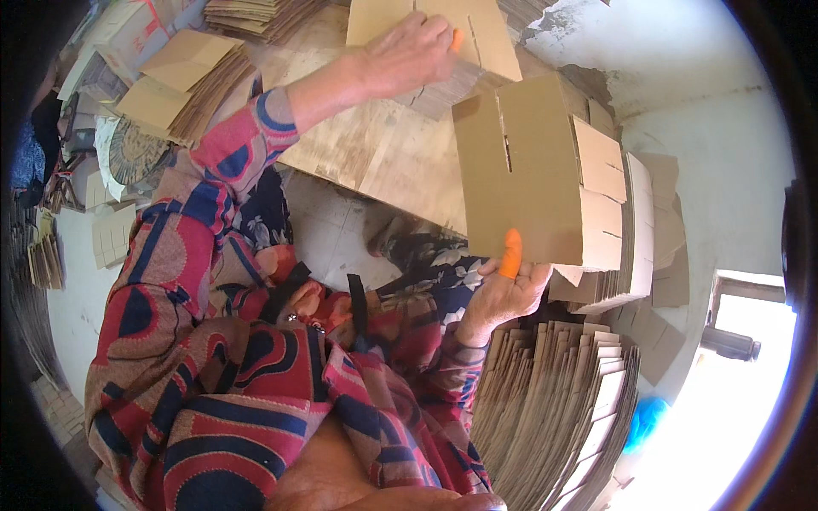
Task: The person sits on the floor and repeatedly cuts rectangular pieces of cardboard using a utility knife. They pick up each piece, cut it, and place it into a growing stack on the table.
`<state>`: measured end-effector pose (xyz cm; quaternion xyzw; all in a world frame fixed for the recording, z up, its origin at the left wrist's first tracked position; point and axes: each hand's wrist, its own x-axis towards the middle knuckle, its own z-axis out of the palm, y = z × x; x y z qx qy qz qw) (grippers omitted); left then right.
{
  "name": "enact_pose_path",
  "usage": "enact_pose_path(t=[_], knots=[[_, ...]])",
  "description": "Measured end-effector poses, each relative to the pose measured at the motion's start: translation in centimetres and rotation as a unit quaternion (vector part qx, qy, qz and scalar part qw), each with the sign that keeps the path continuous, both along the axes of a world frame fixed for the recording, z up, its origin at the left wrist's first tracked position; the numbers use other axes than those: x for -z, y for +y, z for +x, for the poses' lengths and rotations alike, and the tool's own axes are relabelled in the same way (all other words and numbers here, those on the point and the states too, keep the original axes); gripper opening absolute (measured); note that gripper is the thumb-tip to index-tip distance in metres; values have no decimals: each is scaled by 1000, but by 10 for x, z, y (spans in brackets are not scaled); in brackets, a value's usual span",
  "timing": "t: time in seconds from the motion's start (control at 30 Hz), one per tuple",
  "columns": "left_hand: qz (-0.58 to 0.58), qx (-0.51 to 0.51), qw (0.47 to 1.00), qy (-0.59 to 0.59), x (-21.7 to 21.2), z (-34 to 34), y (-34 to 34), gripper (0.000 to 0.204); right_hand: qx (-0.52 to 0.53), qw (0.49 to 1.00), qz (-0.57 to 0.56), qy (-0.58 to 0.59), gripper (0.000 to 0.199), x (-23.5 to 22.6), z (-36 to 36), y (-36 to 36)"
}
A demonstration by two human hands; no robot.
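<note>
At the left of my feed I see a stack of flat tan cardboard pieces (187, 64), its edges fanned unevenly. Next comes a pale wooden tabletop (366, 162); the left hand (409, 55) reaches over it, back upward, from a red, navy and tan patterned sleeve (230, 153). Its fingers are bent over a light-brown slotted cardboard sheet (490, 43) on a stack, one digit capped by a small orange finger cover (457, 40). I cannot tell whether they grip or only touch. The upper rim cuts that sheet off, so I cannot judge its long axis; its slots run away from the wearer.

Right of centre is a tan rectangular slotted cardboard panel (532, 187), its long axis running from the wearer's side to the far side, the far end leaning slightly left. One narrow slot points inward from that far edge. The right hand (509, 298) pinches its near edge, the thumb in an orange sleeve (511, 254) flat on the face, the other fingers closed underneath. Farther right I see more layered cardboard (639, 226), with a tightly packed row of brown cardboard (554, 409) below.
</note>
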<state>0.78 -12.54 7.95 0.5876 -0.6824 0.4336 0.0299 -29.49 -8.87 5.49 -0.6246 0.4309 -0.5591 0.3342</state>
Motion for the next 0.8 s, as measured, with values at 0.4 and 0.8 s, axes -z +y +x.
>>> enact_pose_path(t=[0.4, 0.8], knots=[[44, -44, 994, 88, 12, -42, 46, 27, -24, 982, -23, 186, 32, -6, -20, 18], [52, 5, 990, 132, 4, -84, 72, 14, -10, 968, -157, 197, 32, 2, -7, 11]])
